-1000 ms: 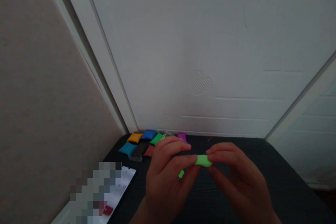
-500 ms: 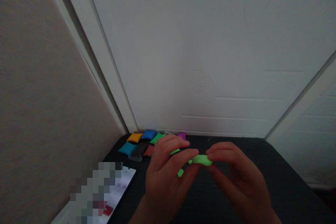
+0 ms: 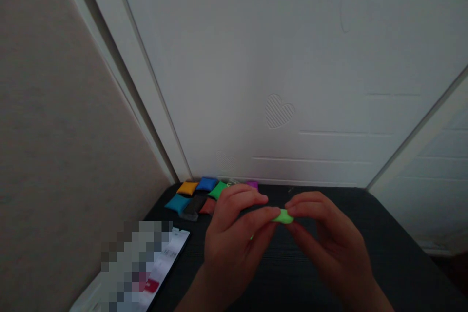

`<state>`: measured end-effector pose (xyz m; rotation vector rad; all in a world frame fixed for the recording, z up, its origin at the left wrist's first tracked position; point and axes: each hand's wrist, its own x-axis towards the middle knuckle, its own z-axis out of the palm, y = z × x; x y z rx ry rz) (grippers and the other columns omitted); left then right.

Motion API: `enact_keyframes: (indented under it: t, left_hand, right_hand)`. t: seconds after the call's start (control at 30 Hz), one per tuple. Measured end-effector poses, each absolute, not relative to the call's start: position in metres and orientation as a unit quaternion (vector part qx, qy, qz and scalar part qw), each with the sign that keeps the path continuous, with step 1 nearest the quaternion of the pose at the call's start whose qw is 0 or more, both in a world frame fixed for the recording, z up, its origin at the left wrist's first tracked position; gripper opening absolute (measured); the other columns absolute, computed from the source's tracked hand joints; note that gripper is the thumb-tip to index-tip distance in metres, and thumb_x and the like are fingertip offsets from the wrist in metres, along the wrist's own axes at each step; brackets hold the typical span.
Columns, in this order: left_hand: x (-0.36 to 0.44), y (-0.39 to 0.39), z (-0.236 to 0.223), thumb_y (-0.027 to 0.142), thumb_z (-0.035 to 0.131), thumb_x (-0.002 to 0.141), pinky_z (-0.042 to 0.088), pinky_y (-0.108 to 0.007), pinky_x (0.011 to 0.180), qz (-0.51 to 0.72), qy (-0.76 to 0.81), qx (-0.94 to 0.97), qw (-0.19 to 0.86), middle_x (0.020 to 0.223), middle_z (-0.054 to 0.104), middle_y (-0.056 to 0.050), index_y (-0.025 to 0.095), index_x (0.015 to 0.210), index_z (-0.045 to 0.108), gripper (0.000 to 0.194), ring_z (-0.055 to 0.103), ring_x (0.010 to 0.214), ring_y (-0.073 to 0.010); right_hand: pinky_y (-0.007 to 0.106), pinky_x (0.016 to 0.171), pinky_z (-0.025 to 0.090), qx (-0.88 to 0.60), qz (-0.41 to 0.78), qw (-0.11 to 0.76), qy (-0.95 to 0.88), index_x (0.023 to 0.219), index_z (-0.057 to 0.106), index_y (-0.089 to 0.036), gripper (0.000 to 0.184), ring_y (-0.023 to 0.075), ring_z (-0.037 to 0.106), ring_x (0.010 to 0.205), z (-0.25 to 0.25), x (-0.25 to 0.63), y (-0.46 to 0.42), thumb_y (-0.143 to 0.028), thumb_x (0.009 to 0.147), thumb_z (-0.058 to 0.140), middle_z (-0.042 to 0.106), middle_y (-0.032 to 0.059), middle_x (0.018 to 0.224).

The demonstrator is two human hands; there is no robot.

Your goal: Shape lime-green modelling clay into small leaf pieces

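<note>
A small lump of light green modelling clay (image 3: 283, 216) is held above the dark table between both hands. My left hand (image 3: 236, 239) pinches its left end between thumb and index finger, while the other fingers curl above. On the right end, my right hand (image 3: 331, 239) presses with thumb and fingertips. A sliver of the same green shows by the left thumb; what it belongs to is hidden behind the hand.
Soft packets of coloured clay, such as an orange packet (image 3: 187, 188) and a teal packet (image 3: 177, 203), lie at the back left of the black table (image 3: 292, 273). A lit phone (image 3: 164, 258) rests at the left edge. Behind stands a white panel (image 3: 226, 68).
The green clay now looks shorter, and my hands are closer together around it. Green bits seen beside my left fingers before are mostly out of sight. The view has shifted slightly.
</note>
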<state>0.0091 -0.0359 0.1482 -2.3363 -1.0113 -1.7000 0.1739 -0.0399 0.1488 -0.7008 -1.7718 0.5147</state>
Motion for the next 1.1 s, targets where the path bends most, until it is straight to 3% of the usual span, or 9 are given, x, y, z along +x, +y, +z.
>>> enact_keyframes:
  t: [0.47,1.1]
  left_hand:
    - [0.012,-0.033,0.147,0.007,0.064,0.068,0.044,-0.032,0.081,-0.573,-0.323,-0.753,0.007,0.086,0.058,-0.002,0.02,0.085,0.061,0.022,0.052,0.092,-0.0168]
    - [0.026,-0.036,0.143,0.01,0.057,0.075,0.045,-0.025,0.073,-0.598,-0.362,-0.685,-0.204,0.085,0.059,-0.001,0.021,0.084,0.059,0.013,0.055,0.083,-0.0131]
  right_hand:
    - [0.027,0.073,0.044,-0.298,0.248,0.559,-0.733,0.095,0.054,-0.025,0.028,0.0125,0.053,0.086,0.147,0.172,-0.04,-0.006,0.075,0.057,0.056,-0.0004,0.09]
    - [0.023,0.061,0.046,-0.363,0.347,0.589,-0.633,0.091,0.055,-0.026,0.017,0.0122,0.056,0.076,0.142,0.16,-0.042,-0.017,0.077,0.057,0.057,-0.0009,0.085]
